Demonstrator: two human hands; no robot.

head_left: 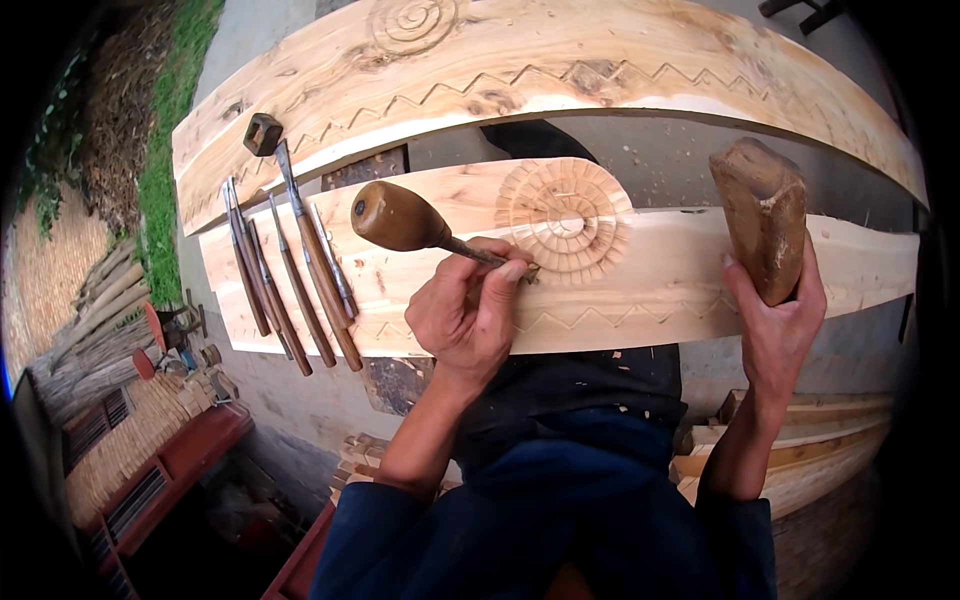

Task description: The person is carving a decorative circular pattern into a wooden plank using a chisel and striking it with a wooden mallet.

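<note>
Head view: the chisel (408, 218) slants above the near board (680, 270), its tip at the lower-left edge of the carved spiral rosette (575, 225). Left hand (465, 310): fingers closed round the chisel's metal shank. Right hand (782, 315): fingers wrapped around the lower end of a wooden block (760, 215), apart from the chisel. Carving tools (300, 282) lie left on the same board; a second carved board (330, 90) lies beyond.
</note>
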